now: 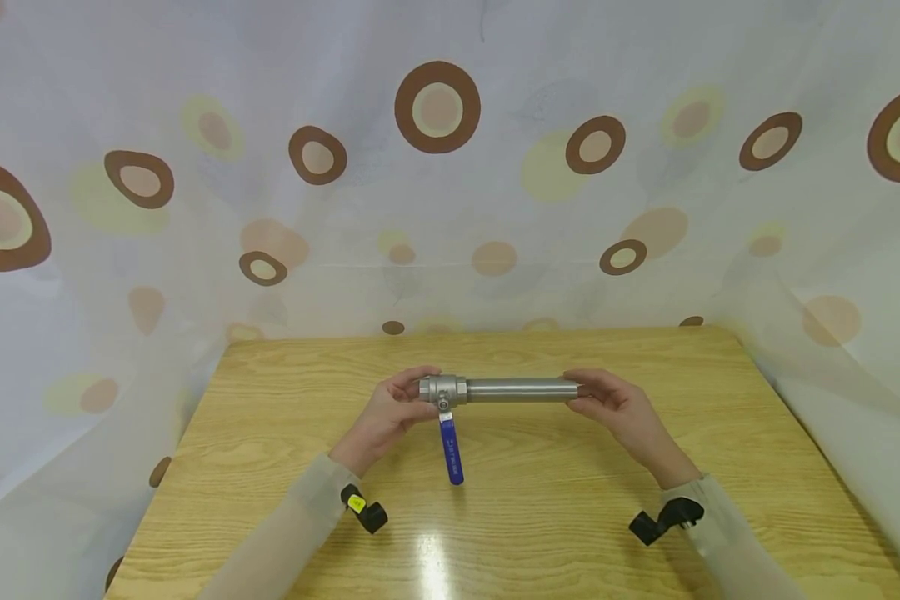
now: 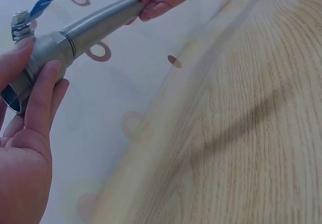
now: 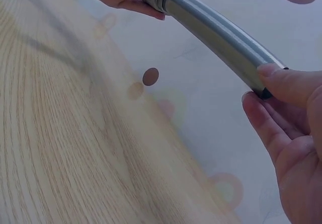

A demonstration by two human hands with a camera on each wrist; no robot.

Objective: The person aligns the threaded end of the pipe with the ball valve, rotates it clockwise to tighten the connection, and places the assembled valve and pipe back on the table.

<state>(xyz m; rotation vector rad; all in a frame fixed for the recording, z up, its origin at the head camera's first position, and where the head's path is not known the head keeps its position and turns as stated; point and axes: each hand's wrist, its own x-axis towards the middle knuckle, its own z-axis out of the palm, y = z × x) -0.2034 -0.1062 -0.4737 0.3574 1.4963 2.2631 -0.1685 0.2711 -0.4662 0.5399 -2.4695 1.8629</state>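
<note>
Both hands hold up a steel ball valve (image 1: 444,389) joined to a straight metal pipe (image 1: 521,390), level above the table. My left hand (image 1: 388,417) grips the valve body at its left end, thumb on the near side and fingers behind. From the valve a blue lever handle (image 1: 452,450) points toward me, square to the pipe. In the left wrist view, threads show where the pipe (image 2: 103,23) enters the valve, and the valve's outer end is open. My right hand (image 1: 622,414) pinches the pipe's right end between thumb and fingers, also seen on the pipe (image 3: 221,38) in the right wrist view.
A wood-grain table (image 1: 540,517) lies beneath the hands. White sheeting (image 1: 495,200) with brown and yellow circles hangs behind it and along both sides. Black wrist mounts (image 1: 366,510) sit on the sleeves.
</note>
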